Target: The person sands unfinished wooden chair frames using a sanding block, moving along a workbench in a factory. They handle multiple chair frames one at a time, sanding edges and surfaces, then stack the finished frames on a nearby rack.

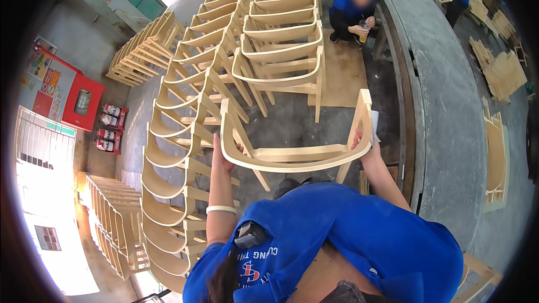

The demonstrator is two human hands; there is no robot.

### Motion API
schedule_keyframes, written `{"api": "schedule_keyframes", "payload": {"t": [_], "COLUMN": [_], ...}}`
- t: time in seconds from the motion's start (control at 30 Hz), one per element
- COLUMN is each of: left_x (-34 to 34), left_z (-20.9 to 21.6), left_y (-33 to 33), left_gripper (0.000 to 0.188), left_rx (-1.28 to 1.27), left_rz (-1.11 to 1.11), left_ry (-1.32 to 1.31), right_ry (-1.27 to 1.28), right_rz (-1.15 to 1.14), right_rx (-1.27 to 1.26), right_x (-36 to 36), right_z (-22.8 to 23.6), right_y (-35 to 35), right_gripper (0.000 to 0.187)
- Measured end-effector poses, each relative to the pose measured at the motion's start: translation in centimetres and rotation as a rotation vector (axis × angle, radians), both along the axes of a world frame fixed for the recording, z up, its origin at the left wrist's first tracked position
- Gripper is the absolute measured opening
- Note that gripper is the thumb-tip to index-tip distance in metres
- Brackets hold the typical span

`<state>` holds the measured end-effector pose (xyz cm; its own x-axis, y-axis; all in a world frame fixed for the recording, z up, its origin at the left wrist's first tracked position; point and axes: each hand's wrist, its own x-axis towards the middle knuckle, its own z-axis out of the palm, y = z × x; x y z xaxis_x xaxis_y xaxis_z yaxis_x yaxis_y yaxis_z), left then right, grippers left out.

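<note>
A pale wooden chair frame with a curved rail is held up in front of my body. My left hand is closed round its left side, just below the rail's end. On the opposite side my right hand grips the frame near the right upright. Something white and flat, like folded paper or cloth, shows beside that right hand; whether the fingers hold it, I cannot tell. Parts of the fingers on both hands are hidden by the wood.
Rows of similar chair frames stand ahead and to the left. A long grey table runs along my right. A person in blue crouches beside it with a drink. Fire extinguishers and a red cabinet are at the left wall.
</note>
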<state>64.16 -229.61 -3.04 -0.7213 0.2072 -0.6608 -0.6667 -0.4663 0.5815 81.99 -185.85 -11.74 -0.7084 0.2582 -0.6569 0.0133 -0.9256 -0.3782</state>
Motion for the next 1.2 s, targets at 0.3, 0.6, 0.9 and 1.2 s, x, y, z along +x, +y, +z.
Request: {"api": "schedule_keyframes", "payload": {"t": [0.3, 0.6, 0.9, 1.2], "left_x": [-10.8, -27.1, -33.8, -35.8], "left_z": [-6.5, -15.7, -20.4, -23.6], "left_y": [-1.4, -4.7, -4.3, -4.0], "left_gripper": [0.048, 0.034, 0.027, 0.030], "left_rx": [-0.151, -0.271, -0.295, -0.302], "left_rz": [-0.059, -0.447, -0.409, -0.435], "left_ry": [0.035, -0.240, -0.249, -0.255], "right_ry": [-0.304, -0.372, -0.408, -0.530], "right_rz": [-0.011, 0.015, -0.073, -0.125], "right_rx": [-0.020, 0.002, -0.030, 0.013], "right_x": [-9.7, -18.5, -23.6, -27.6], "right_z": [-4.6, -9.3, -14.5, -13.9], "right_y": [-0.6, -3.5, -5.0, -4.7], "right_gripper": [0.035, 0.026, 0.026, 0.037]}}
